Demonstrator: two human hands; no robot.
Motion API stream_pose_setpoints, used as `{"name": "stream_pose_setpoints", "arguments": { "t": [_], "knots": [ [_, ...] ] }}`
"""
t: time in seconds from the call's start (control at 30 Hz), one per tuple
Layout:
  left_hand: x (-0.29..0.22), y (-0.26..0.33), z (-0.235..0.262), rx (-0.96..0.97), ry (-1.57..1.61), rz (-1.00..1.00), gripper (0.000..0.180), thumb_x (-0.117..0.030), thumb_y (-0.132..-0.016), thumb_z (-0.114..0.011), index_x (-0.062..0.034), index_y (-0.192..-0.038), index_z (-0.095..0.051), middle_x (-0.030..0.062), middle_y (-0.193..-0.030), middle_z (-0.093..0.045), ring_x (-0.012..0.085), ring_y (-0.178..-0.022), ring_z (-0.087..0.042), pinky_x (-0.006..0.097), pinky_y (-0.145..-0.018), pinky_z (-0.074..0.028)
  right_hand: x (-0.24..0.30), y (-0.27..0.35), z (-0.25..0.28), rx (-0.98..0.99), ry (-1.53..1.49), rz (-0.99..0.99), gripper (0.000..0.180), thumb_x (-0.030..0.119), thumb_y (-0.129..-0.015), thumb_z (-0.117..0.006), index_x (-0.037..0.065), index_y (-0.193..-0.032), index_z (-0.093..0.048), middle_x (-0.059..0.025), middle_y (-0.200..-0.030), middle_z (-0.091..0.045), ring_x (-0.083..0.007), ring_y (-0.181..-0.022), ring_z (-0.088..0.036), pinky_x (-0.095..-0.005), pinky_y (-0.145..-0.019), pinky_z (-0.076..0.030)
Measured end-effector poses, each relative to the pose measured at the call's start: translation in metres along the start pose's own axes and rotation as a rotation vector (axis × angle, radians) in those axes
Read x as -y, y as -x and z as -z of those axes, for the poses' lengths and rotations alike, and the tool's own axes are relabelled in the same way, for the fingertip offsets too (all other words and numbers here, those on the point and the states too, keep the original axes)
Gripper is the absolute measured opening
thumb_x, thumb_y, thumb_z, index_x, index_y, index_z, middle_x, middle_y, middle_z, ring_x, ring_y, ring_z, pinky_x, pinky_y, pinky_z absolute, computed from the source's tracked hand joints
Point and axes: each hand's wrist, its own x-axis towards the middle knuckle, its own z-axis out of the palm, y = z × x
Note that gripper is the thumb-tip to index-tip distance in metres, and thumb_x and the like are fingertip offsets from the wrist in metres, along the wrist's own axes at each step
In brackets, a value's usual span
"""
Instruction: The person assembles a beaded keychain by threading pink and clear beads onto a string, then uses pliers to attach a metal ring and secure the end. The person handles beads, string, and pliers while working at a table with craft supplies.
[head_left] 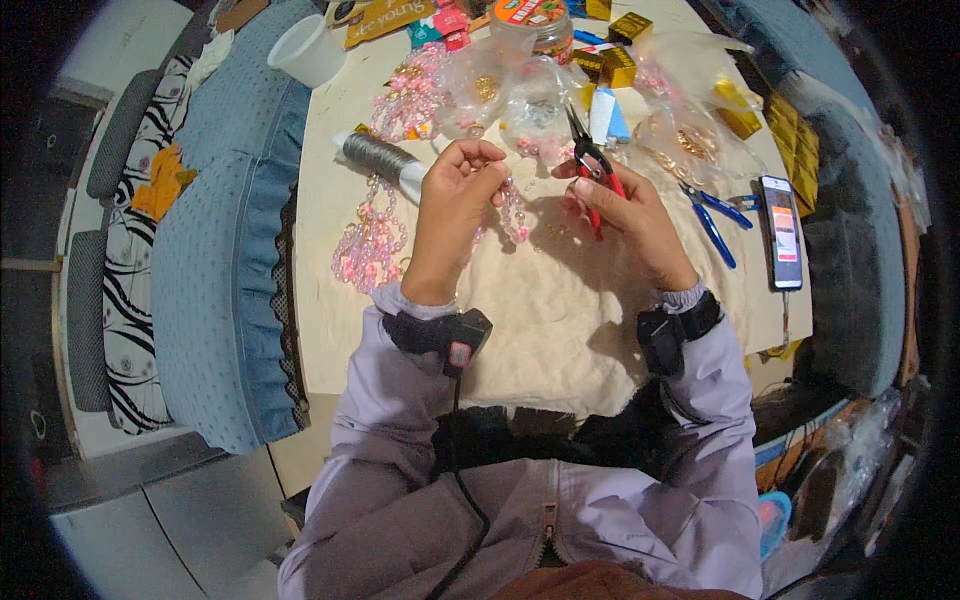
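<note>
My left hand pinches one end of a short pink beaded strand, which dangles from the fingertips over the cream cloth. A pair of red-handled pliers is gripped in my right hand, its dark pointed jaws tipped up and away from me. The jaws are apart from the strand. Left of my left hand lies a bundle of pink beaded strands, beside a spool of grey wire. Another bundle of pink beads rests farther back.
Clear plastic bags with beads and gold rings fill the table's back. Blue-handled cutters and a lit phone lie at the right. A white tub, a lidded jar and small gold boxes stand at the far side.
</note>
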Motion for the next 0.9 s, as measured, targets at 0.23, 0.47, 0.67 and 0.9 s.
{"name": "stream_pose_setpoints", "arguments": {
  "t": [0.23,0.47,0.67,0.9],
  "knots": [
    [0.0,0.007,-0.018,-0.028,-0.04,-0.022,0.016,-0.002,-0.09,-0.064,-0.0012,-0.105,-0.058,0.0022,-0.088,-0.061,0.0063,-0.072,-0.057,0.02,-0.065,-0.047,-0.025,-0.008,-0.013,0.074,0.145,0.019,0.034,0.015,-0.085,-0.075,0.003,-0.113,-0.062,-0.0022,-0.101,-0.065,-0.0113,-0.093,-0.061,-0.0257,-0.079,-0.05],
    [0.001,0.007,-0.017,0.055,0.0,-0.017,0.013,-0.004,-0.093,-0.061,-0.0019,-0.106,-0.057,0.0024,-0.087,-0.06,0.0074,-0.071,-0.058,0.019,-0.064,-0.047,-0.019,-0.007,-0.008,-0.022,-0.018,0.022,0.027,0.01,-0.088,-0.07,0.0,-0.111,-0.061,-0.0032,-0.095,-0.064,-0.0092,-0.078,-0.059,-0.0241,-0.072,-0.049],
    [0.002,0.006,-0.009,0.185,0.164,0.108,0.011,-0.007,-0.095,-0.06,-0.0038,-0.106,-0.058,0.0003,-0.087,-0.06,0.0065,-0.071,-0.058,0.018,-0.062,-0.046,-0.015,-0.005,-0.01,0.095,-0.06,-0.058,0.028,0.012,-0.09,-0.068,-0.001,-0.113,-0.061,-0.0046,-0.092,-0.067,-0.0098,-0.074,-0.059,-0.0231,-0.069,-0.048],
    [-0.003,0.005,-0.005,0.156,0.18,0.103,0.011,-0.008,-0.095,-0.061,-0.0043,-0.105,-0.058,-0.0005,-0.086,-0.06,0.0049,-0.072,-0.059,0.018,-0.062,-0.047,-0.009,-0.002,-0.014,0.031,0.163,-0.007,0.027,0.018,-0.088,-0.072,0.002,-0.109,-0.066,-0.0021,-0.089,-0.066,-0.0084,-0.076,-0.059,-0.0228,-0.07,-0.048]
  ]
}}
